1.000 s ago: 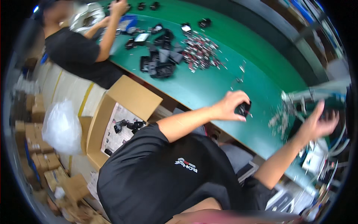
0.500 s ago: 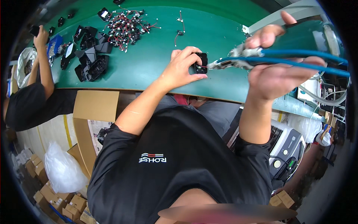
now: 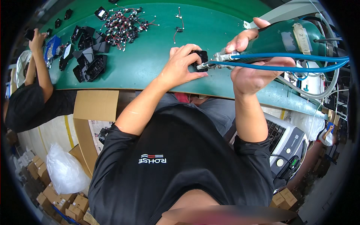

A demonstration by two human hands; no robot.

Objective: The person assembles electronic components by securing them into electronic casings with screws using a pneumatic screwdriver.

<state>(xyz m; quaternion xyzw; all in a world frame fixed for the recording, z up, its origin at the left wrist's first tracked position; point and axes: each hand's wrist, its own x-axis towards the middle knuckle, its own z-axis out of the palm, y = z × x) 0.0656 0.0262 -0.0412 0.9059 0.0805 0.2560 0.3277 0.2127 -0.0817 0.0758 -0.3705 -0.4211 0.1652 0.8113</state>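
My left hand point(image 3: 182, 64) grips a small black plastic housing point(image 3: 202, 56) from its left side, thumb along the near edge, fingers over the far edge. The housing lies on the green workbench point(image 3: 150, 69). My right hand point(image 3: 249, 69) is wrapped round the front of a bulky green hand-held tool point(image 3: 272, 39) fed by blue air hoses point(image 3: 296, 68). Its metal nose point(image 3: 210, 64) points left and reaches over the housing's right side. The nose hides part of the housing's inside, so I cannot tell whether it touches.
Beyond my left hand lies a heap of small black parts with red wires point(image 3: 123, 28), with black plastic casings point(image 3: 90, 62) nearer. A person's hand point(image 3: 36, 40) holds a black part at far left. A cardboard box point(image 3: 95, 105) stands below the bench edge; a grey machine point(image 3: 287, 150) is at right.
My right hand has brought the green tool leftward, so its nose is now over the black housing instead of at its right edge. My left hand has barely moved.
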